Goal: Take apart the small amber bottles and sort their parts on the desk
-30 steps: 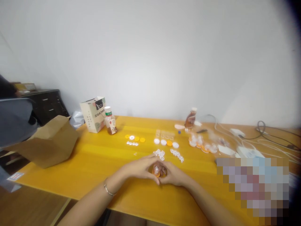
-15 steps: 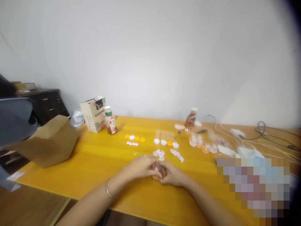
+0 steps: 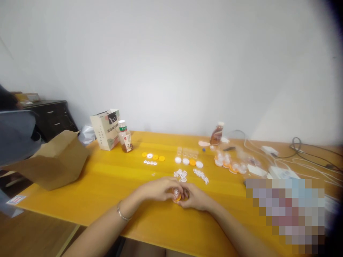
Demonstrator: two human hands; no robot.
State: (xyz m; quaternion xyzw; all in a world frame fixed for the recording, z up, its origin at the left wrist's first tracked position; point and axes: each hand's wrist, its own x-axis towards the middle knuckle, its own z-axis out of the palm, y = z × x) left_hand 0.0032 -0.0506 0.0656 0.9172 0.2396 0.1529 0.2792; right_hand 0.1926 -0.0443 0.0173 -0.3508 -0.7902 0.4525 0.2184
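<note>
My left hand (image 3: 163, 189) and my right hand (image 3: 197, 197) come together over the near middle of the table, both closed around a small clear round piece with an orange rim (image 3: 177, 196). A white part shows inside it, and fingers hide much of its side. Just beyond my hands lie white lacy gear-like pieces (image 3: 180, 174), with another cluster of white lacy pieces (image 3: 200, 176) to their right. Farther back are white and orange discs (image 3: 192, 162) in a row, with clear cups (image 3: 190, 153) behind them. To the left sit yellow and white rings (image 3: 155, 157) and small white pieces (image 3: 150, 162).
A paper bag (image 3: 105, 132) and a drink bottle (image 3: 125, 137) stand at the back left, near an open brown bag (image 3: 59, 160). On the right are another bottle (image 3: 216, 134), assembled clear-and-orange pieces (image 3: 232, 165), a pink spoon-like item (image 3: 204, 144) and cables (image 3: 308, 162).
My left hand's fingers have shifted on the round piece, so its orange rim and white inside show more plainly. The view has moved slightly; the things on the table stay put.
</note>
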